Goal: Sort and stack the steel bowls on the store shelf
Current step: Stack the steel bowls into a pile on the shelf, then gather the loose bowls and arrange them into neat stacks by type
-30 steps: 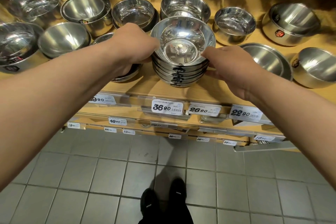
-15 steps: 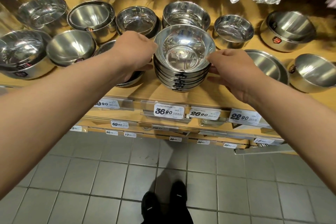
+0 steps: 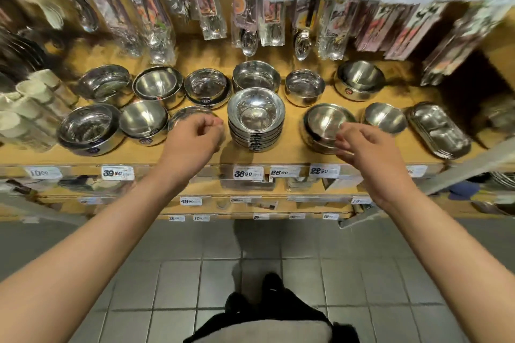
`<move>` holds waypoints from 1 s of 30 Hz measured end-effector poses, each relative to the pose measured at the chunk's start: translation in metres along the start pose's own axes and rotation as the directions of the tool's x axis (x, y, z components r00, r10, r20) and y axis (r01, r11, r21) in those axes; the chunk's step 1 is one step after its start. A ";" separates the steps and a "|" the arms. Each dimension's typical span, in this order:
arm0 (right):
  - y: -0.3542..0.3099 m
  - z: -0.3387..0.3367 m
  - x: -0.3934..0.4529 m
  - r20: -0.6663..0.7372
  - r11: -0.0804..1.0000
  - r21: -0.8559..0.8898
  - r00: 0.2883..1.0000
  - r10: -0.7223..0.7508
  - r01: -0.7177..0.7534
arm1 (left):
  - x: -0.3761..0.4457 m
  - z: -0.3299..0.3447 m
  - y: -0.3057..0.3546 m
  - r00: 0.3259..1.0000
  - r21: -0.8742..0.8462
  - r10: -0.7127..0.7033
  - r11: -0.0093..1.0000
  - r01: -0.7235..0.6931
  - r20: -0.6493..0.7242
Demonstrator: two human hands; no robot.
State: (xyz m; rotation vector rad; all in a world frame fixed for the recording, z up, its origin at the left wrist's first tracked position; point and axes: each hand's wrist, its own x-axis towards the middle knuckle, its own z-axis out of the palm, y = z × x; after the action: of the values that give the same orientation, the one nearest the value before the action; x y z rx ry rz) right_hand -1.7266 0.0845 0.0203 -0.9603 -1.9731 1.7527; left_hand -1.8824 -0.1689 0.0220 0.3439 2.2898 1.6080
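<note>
At the shelf front, hands: the left hand hung with fingers loosely curled and grasped nothing; the right hand was likewise relaxed and empty.
Hands to stack: both hovered apart from the stack of bowls, one on each side, touching none of it.
Stack position: it stood near the front edge of the wooden shelf, roughly above the 36.90 price tag.
Stack look: several shallow, flared, mirror-bright steel bowls nested evenly, rims level, dark stickers lined up down the near side; the exact count could not be told.
Beside the left hand: a shallow bowl lay partly hidden behind the knuckles.
Beside the right hand: a low pile of wider bowls sat just behind the fingers.
Further out: deeper bowls stood singly or in twos along the front and back rows, and compartment trays lay at the far right.
Above: packaged spoons hung under a row of price cards.
Progress: the central stack looked finished and settled, by my judgement.
Left to do: the loose bowls on the shelf probably remained to be matched by size and nested.
</note>
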 end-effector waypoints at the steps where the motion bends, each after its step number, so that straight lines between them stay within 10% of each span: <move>1: 0.003 -0.009 -0.009 -0.026 1.000 0.002 1.000 -0.008 0.008 | -0.007 0.000 0.001 1.000 -0.004 0.016 1.000 -0.016 0.006; 17: 0.054 -0.112 0.023 -0.182 0.995 0.037 0.978 0.099 -0.094 | 0.003 0.116 0.025 0.990 0.067 -0.118 0.991 0.114 0.073; 30: 0.076 -0.194 0.141 0.009 0.958 -0.197 0.976 0.215 -0.209 | 0.066 0.252 0.029 0.952 0.179 -0.292 0.935 0.305 -0.095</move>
State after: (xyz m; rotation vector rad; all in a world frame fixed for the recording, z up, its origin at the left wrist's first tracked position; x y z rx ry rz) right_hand -1.6825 0.3242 -0.0428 -1.2599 -2.1625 1.7130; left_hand -1.8439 0.0831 -0.0378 -0.0184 2.4148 1.2714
